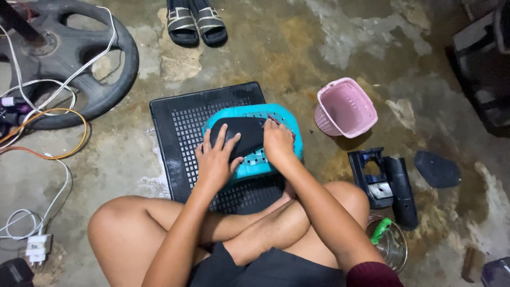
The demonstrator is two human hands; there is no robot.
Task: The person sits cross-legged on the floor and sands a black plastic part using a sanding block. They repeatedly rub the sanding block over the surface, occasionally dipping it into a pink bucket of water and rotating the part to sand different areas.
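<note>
An upturned teal plastic basket [287,119] rests on a black perforated tray [183,111] in front of my crossed legs. On the teal basket lies a dark curved plastic cover [245,133]. My left hand [215,159] holds the cover's left end with fingers spread over it. My right hand [277,141] presses on the cover's right end, fingers curled; a thin reddish tool seems to be under its fingertips.
A pink basket [345,109] lies tipped at the right. A dark blue and black device housing [388,183] and a loose dark cover [436,170] lie further right. A glass jar with a green-handled tool [387,239] stands by my knee. A steering wheel [69,58], cables, charger and sandals [196,22] lie around.
</note>
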